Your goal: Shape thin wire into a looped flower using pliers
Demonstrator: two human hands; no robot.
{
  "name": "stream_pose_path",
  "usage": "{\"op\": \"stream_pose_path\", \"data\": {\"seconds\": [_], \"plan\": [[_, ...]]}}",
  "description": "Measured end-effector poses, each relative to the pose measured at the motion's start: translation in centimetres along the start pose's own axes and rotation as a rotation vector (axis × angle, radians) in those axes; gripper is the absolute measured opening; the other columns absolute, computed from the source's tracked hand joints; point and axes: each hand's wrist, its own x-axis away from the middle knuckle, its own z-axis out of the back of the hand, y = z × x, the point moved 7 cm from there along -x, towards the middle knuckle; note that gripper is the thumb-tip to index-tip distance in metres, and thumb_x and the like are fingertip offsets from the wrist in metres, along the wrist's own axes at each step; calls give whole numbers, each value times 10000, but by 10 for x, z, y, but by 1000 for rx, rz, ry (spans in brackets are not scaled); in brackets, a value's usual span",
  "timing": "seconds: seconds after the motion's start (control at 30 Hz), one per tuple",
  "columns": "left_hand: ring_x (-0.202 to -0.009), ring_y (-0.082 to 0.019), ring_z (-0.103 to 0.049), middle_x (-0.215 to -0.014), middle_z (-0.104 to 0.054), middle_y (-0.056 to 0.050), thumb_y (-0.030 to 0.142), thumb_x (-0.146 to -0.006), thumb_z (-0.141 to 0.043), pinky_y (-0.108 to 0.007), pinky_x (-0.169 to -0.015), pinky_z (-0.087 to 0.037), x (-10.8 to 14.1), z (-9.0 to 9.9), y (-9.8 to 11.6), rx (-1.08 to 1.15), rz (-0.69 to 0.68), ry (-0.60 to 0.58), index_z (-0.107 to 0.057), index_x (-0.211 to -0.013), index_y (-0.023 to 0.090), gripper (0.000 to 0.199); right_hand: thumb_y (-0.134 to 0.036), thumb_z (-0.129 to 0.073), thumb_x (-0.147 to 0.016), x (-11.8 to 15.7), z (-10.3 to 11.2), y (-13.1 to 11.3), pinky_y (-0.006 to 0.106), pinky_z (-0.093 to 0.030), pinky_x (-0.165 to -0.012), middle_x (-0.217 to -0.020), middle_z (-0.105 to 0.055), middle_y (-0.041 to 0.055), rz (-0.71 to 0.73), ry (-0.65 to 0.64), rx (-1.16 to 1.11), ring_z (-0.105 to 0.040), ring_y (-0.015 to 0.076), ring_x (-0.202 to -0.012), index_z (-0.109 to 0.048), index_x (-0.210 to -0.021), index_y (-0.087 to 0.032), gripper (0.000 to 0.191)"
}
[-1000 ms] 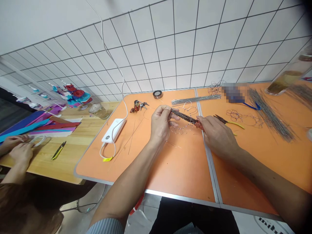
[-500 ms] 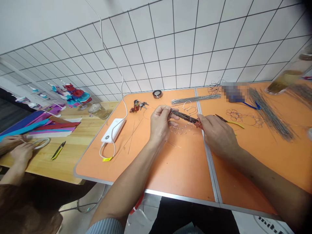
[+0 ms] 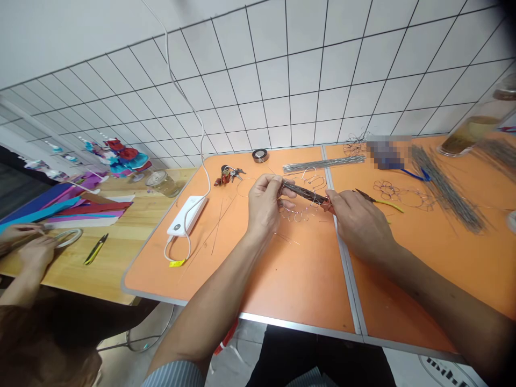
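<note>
Hardly anything has moved at the work since one second ago; only on the wooden table (image 3: pixel 116 277), a white loop (image 3: pixel 75 235) near the co-worker's hand (image 3: pixel 38 251) shows a little wider now. Right hand (image 3: pixel 360 220) is closed around the reddish handles of the dark pliers (image 3: pixel 304 192), which slant up toward the left hand (image 3: pixel 264 207). Of the left hand, thumb and forefinger are pressed together by the pliers' tip, and they appear to pinch the looped wire (image 3: pixel 299 217) (the exact point of grip is hidden from me). Other left fingers are loosely curled behind the tip.

This looped wire is above the orange table (image 3: pixel 298 290), its small loops spreading just below the pliers and to the right of the left fingertips. I judge it very light and springy, stiff enough to keep a bend, but easy to deform if one squeezes the loops. It is therefore better to take it close to a twisted joint. Pliers should be heavier and rigid, and are best held by the handles.
</note>
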Motion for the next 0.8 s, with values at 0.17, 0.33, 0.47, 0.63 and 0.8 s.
{"op": "stream_pose_path", "data": {"seconds": [0.17,0.33,0.47,0.63,0.8], "plan": [[-633,-97,-715,-969,-823,-78,349,-908,-767,-157,-465,-478,0,0,0,2,6,1,-584,-845,189,252,-49,-429,-1060,0,1,-1,400,-456,-784,-985,-736,131,11,-6,-14,-638,287,-917,-626,-1412,-56,403],[-618,-85,-703,-945,-817,-72,334,-908,-778,-141,-464,-463,-1,1,-1,28,3,-8,-586,-842,184,253,-29,-443,-1050,1,3,-3,384,-473,-790,-961,-727,120,25,17,-19,-647,276,-903,-642,-1390,-39,395],[-599,-80,-693,-930,-808,-66,340,-905,-787,-138,-456,-459,-2,0,-1,31,0,-12,-589,-845,180,261,-27,-443,-1041,0,1,-3,394,-491,-787,-965,-730,129,15,-10,-49,-670,285,-915,-648,-1385,-33,401],[-622,-92,-710,-963,-810,-74,370,-904,-790,-150,-458,-466,-1,0,0,10,-1,-13,-589,-853,182,280,-41,-457,-1026,1,-4,2,402,-499,-743,-1058,-765,136,-57,-49,-174,-709,294,-965,-650,-1416,-76,437],[-652,-93,-724,-985,-816,-68,363,-911,-759,-145,-470,-465,-1,1,1,-3,1,-15,-584,-868,189,250,-40,-458,-1019,2,-12,4,387,-546,-790,-1176,-786,132,-110,-99,-428,-739,279,-1043,-666,-1380,-127,426]]}}
